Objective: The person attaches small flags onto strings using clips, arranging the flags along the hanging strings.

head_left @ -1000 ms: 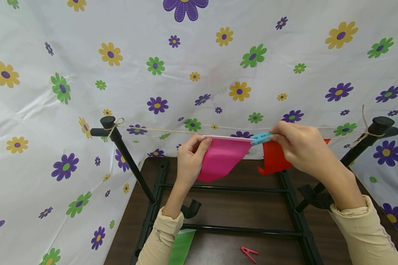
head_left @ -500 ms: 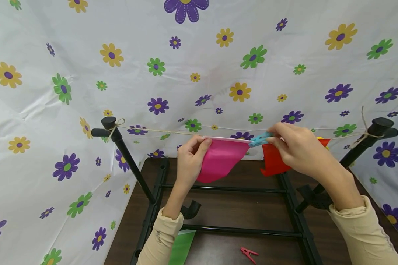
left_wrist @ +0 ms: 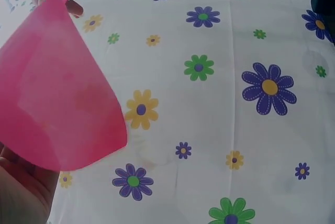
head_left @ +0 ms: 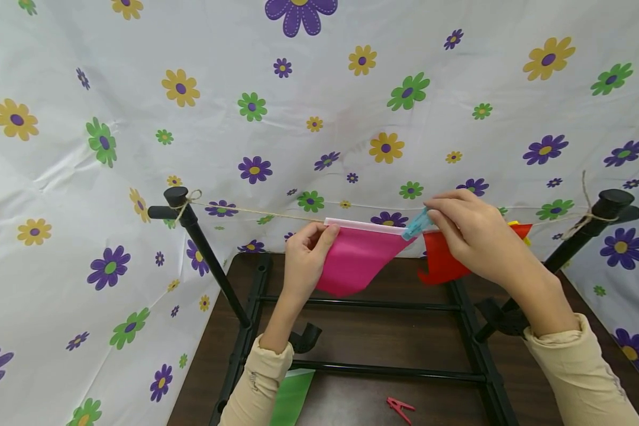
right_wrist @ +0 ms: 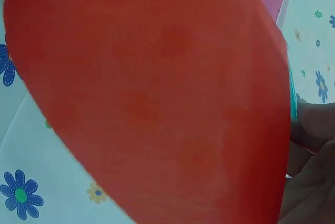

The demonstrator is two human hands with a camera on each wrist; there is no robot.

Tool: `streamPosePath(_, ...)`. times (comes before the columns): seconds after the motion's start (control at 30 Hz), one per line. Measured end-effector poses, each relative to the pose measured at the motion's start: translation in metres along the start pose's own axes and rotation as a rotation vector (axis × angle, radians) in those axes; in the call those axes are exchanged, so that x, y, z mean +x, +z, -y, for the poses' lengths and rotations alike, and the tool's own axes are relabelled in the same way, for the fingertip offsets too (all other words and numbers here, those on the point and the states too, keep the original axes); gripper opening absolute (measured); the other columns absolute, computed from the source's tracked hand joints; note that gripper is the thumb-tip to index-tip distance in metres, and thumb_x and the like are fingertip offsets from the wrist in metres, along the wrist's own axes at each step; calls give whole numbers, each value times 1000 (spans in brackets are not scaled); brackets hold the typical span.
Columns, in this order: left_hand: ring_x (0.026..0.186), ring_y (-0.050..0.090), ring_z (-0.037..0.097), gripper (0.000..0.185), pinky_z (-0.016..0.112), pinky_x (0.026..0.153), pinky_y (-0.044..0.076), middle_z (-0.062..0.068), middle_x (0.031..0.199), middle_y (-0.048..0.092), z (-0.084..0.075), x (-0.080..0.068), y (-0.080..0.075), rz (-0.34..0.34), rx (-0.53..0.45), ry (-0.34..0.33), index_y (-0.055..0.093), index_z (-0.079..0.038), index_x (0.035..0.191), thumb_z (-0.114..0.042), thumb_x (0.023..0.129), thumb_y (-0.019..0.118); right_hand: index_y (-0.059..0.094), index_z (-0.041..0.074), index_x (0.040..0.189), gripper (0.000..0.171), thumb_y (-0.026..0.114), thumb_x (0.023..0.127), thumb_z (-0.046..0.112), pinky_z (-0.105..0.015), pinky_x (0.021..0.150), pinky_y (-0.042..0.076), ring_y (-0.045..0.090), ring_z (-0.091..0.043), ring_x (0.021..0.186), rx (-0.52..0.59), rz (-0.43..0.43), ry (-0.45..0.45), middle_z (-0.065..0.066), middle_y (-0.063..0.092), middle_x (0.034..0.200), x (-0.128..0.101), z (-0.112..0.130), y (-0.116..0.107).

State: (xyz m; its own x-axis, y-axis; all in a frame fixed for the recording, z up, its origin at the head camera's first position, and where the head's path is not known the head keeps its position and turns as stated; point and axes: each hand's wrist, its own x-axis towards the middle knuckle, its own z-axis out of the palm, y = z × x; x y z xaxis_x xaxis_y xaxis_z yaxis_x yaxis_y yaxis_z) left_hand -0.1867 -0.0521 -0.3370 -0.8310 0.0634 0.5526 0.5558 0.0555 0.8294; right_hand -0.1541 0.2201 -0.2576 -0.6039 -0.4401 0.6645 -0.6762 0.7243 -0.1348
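My left hand (head_left: 307,254) pinches the upper left corner of a pink paper flag (head_left: 357,260) at the string (head_left: 255,212). The flag has a white strip along its top edge and hangs down from there. At its upper right corner my right hand (head_left: 471,236) pinches a light blue clothespin (head_left: 418,223), tilted with its tips down at that corner. A red paper flag (head_left: 442,260) hangs behind the right hand, partly hidden by it, with a bit of yellow (head_left: 520,231) at its far corner. In the right wrist view the red flag (right_wrist: 152,98) covers most of the picture.
The string runs between two black posts, left (head_left: 207,260) and right (head_left: 564,248), on a black frame (head_left: 389,371) over a dark brown table (head_left: 373,337). A red clothespin (head_left: 400,408) and a green paper piece (head_left: 293,396) lie in front. A flowered cloth (head_left: 202,130) stands behind.
My right hand has tipped the blue clothespin from nearly level to a steeper slant at the pink flag's corner. The flag's top edge has dipped on the right. The left hand keeps its pinch.
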Motion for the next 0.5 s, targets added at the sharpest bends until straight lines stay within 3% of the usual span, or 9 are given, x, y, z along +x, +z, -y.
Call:
streamPosePath(0.37, 85, 68, 31, 24, 36, 71, 61, 22, 102, 71, 1, -2, -3, 16, 21, -2, 69, 7, 105, -16, 102, 62, 70, -11, 118, 29, 72, 88, -12, -59, 75, 58, 60, -40, 107, -21, 4, 37, -26, 72, 108, 1, 2, 0)
streamPosePath(0.5, 75, 64, 22, 21, 28, 66, 58, 21, 90, 69, 2, -2, -3, 29, -19, 20, 68, 7, 100, -12, 103, 60, 70, -11, 117, 28, 71, 89, -11, -60, 77, 56, 60, -40, 106, -33, -2, 53, -26, 72, 106, -1, 2, 0)
